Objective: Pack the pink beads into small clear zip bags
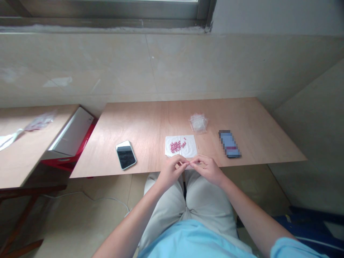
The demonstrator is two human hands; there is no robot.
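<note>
My left hand and my right hand meet fingertip to fingertip over the table's front edge. Both are closed in a pinch. Whatever lies between the fingers is too small to make out. Just beyond them is a white tissue-like sheet, creased down the middle, with several small pink-red beads gathered on its left half and a few scattered to the right. Farther back lies a small stack of clear plastic bags.
A phone with a dark screen lies left of the sheet, and a pixelated phone to the right. The wooden tabletop reaches back to the tiled wall. Another table stands at the left, with a white box between them.
</note>
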